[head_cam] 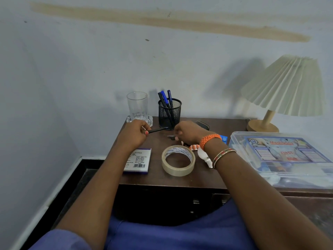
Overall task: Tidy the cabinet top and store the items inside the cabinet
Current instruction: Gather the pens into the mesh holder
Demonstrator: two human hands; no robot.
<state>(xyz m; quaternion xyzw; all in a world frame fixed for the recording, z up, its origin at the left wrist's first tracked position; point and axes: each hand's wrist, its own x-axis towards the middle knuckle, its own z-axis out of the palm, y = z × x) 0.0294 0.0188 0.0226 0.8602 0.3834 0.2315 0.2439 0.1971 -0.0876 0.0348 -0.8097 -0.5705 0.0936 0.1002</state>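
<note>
My left hand point(137, 131) is closed on a thin black pen point(158, 129) that points right toward the black mesh pen holder point(169, 114), which holds several blue and black pens. My right hand point(188, 132) hovers just right of the holder, its fingers pinched over a small dark object point(171, 136); what it is I cannot tell. On the dark wooden cabinet top point(207, 175) lie a roll of clear tape point(178, 160), a sticky-note pad point(138, 160), an orange pill strip point(195, 147) and a white tube point(205, 157).
An empty glass point(137, 107) stands at the back left on a glass coaster. A clear first-aid box point(282, 157) fills the right side, with a pleated lamp point(284, 89) behind it. A black case point(202, 124) lies behind my right hand. The wall is close behind.
</note>
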